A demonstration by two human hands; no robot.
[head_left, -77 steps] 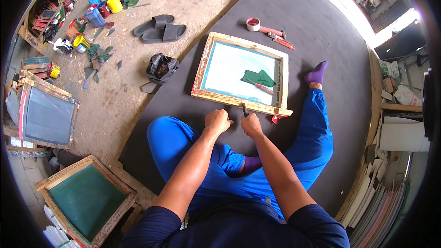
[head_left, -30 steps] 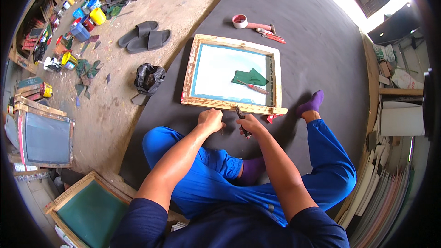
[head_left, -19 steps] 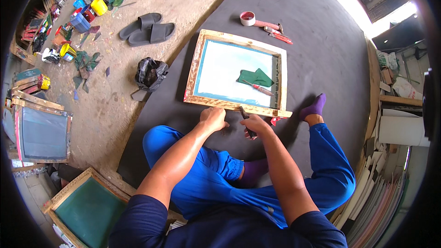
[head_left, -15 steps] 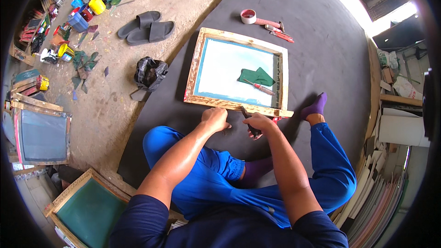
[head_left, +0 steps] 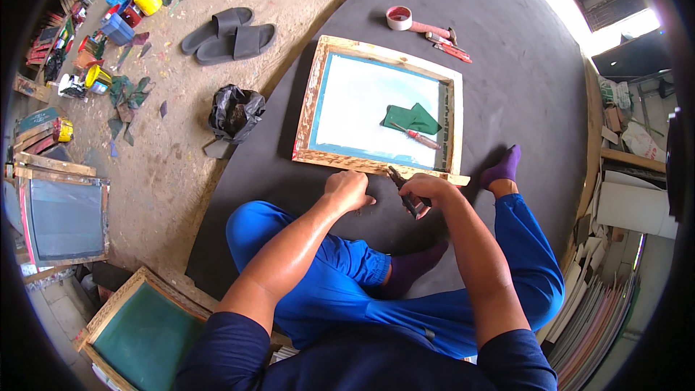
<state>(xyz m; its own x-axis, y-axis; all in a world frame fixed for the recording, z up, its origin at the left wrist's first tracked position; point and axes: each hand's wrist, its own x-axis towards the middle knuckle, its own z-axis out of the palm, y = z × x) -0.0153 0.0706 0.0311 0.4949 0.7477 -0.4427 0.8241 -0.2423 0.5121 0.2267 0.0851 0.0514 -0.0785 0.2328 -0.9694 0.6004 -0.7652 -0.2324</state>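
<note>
The person is sitting cross-legged on the dark floor mat (head_left: 507,80), working at the near rail of the wooden screen frame (head_left: 381,107), which is lying flat near the middle of the mat. The left hand (head_left: 347,190) is curled closed, knuckles pressing against that near rail. The right hand (head_left: 426,190) is gripping dark pliers (head_left: 405,190), their tip touching the rail toward its right corner. Compared with half a second ago, both hands are staying at the same spot on the rail, and the frame is lying as it did. A green cloth (head_left: 411,117) and a red-handled screwdriver (head_left: 414,135) are resting on the mesh. A tape roll (head_left: 398,18) is lying near the mat's far edge.
</note>
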